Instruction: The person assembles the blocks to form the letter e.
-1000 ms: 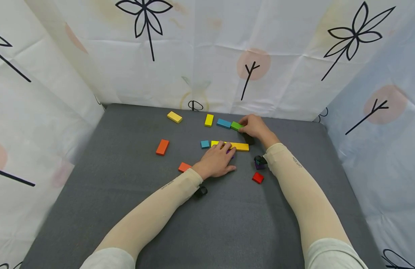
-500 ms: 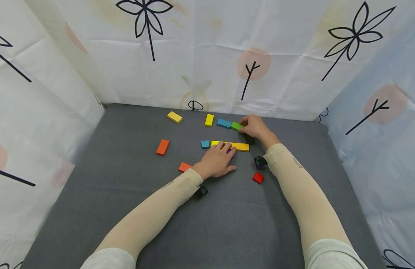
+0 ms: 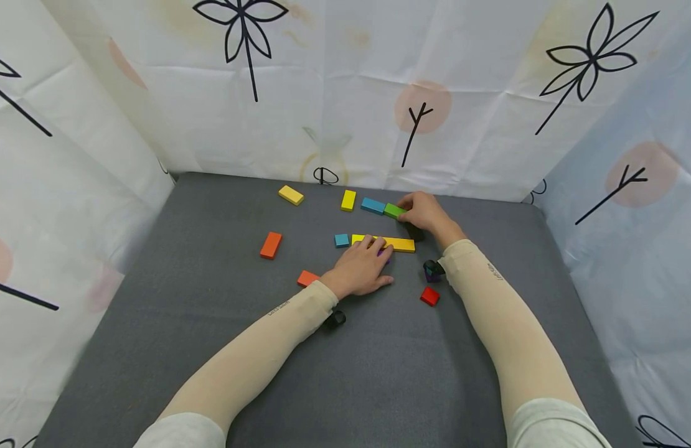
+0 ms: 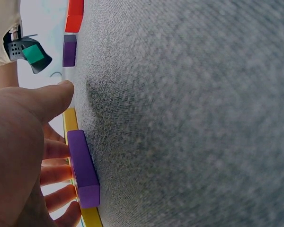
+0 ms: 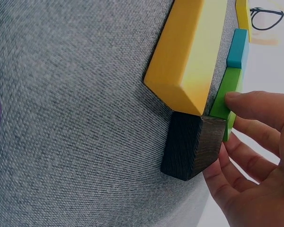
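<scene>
My right hand [image 3: 426, 213] pinches a green wooden block [image 3: 393, 210] at the far side of the table. Its thumb lies on the near face in the right wrist view, and the block's end meets a blue block [image 3: 372, 206]. A black block [image 5: 189, 146] lies just below those fingers, at the end of a long yellow bar [image 5: 189, 52]. My left hand [image 3: 358, 270] reaches over a purple block [image 4: 84, 165], fingers extended and resting at its far side, beside the yellow bar. Its palm hides most of the purple block in the head view.
A small blue block [image 3: 342, 241] lies off the bar's left end. Two yellow blocks, one nearer the middle [image 3: 348, 200], lie along the back. Orange blocks [image 3: 271, 245] are at left; a red block [image 3: 430, 296] and another purple block [image 4: 69, 50] sit near the right forearm. Cloth walls surround the table.
</scene>
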Available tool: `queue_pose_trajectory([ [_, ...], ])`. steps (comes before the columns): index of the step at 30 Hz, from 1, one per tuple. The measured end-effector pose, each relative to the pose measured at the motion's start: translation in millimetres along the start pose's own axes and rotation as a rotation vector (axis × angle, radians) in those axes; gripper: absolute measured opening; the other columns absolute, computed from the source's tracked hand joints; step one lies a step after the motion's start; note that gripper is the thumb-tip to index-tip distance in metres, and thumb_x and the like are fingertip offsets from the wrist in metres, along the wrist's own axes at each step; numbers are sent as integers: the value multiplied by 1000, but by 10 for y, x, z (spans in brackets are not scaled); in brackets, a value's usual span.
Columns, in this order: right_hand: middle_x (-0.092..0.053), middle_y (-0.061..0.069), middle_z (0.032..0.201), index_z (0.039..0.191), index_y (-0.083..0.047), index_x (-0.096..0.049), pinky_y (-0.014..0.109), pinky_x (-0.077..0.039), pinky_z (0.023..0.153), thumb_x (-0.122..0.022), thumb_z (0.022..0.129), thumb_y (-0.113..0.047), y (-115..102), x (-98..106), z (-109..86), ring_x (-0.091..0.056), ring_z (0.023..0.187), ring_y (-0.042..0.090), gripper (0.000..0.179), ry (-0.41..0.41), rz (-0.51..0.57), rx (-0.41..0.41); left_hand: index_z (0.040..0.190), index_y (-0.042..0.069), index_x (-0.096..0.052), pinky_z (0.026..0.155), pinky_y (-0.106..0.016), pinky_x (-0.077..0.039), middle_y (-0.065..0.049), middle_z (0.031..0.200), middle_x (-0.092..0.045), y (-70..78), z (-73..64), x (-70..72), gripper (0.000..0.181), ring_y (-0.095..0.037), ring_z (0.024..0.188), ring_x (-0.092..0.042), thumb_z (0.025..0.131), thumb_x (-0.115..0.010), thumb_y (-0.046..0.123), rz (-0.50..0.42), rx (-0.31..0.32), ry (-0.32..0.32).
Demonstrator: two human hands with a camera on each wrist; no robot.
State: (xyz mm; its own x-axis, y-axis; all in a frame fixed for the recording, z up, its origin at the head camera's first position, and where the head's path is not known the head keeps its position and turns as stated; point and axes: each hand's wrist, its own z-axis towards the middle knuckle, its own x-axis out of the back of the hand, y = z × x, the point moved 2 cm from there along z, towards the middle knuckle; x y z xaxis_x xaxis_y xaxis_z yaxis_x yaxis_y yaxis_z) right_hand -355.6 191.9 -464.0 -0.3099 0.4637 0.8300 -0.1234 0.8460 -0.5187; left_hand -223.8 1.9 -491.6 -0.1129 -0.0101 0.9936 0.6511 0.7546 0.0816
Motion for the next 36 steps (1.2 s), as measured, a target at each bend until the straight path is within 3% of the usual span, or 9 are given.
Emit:
queue_pose_trajectory([
  [13, -65, 23, 137, 142, -2, -70, 56, -50, 106, -72, 105, -20, 68, 40, -103, -61, 125, 40, 41, 30, 22, -13, 166, 14, -44, 117, -41, -41, -11, 161, -43, 79, 25, 55, 76, -30, 140, -42, 108, -56, 62, 24, -7, -9],
  [23, -66, 20, 139, 147, -2, -65, 59, -48, 108, -60, 113, -26, 142, 149, -447, -60, 129, 40, 42, 148, 81, 71, 165, 12, -47, 115, -42, -44, -12, 161, -44, 90, 52, 99, 76, -31, 141, -43, 108, -58, 61, 9, -11, -16],
  [30, -65, 18, 140, 146, -4, -66, 59, -52, 102, -60, 113, -25, 101, 189, -690, -64, 123, 40, 40, 189, 110, 115, 153, 16, -58, 110, -44, -46, -10, 151, -49, 45, 133, 162, 57, -29, 134, -47, 111, -57, 55, 19, -15, -23],
  [36, -63, 19, 141, 145, -3, -67, 58, -54, 99, -60, 113, -21, -7, 166, -850, -65, 120, 40, 38, 193, 101, 147, 147, 16, -63, 102, -44, -46, -7, 138, -54, -72, 243, 207, 47, -27, 120, -49, 113, -56, 49, -71, -5, -17],
])
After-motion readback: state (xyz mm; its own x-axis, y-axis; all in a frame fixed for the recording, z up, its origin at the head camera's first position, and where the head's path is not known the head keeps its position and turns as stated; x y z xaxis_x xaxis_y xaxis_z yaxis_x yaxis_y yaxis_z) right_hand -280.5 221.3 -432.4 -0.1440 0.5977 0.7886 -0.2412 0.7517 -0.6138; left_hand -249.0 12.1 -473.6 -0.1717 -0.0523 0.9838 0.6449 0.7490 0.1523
